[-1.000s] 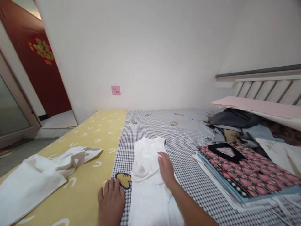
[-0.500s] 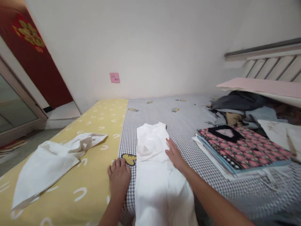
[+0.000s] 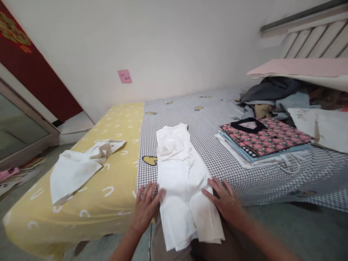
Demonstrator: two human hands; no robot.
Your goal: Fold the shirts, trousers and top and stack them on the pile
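A white garment [image 3: 176, 174], narrow and lengthwise, lies on the checked part of the bed, and its lower end hangs over the front edge onto my lap. Beside its left edge is my left hand [image 3: 148, 203], fingers apart, the fingertips at the cloth. My right hand [image 3: 224, 199] rests at the garment's right edge with spread fingers, the thumb and fingertips on the fabric. Creases cross the garment's upper part.
Another white garment [image 3: 78, 166] lies crumpled on the yellow sheet [image 3: 119, 203]. To the right are a folded stack with a pink patterned top [image 3: 282, 139], a heap of dark clothes [image 3: 272, 90] and a white pillow-like cloth [image 3: 323, 127]. A bed rail [image 3: 304, 18] stands behind.
Both hands have come down to the garment's lower part, my right hand from its upper right edge. The view has tilted down, showing the garment's hanging end and my lap.
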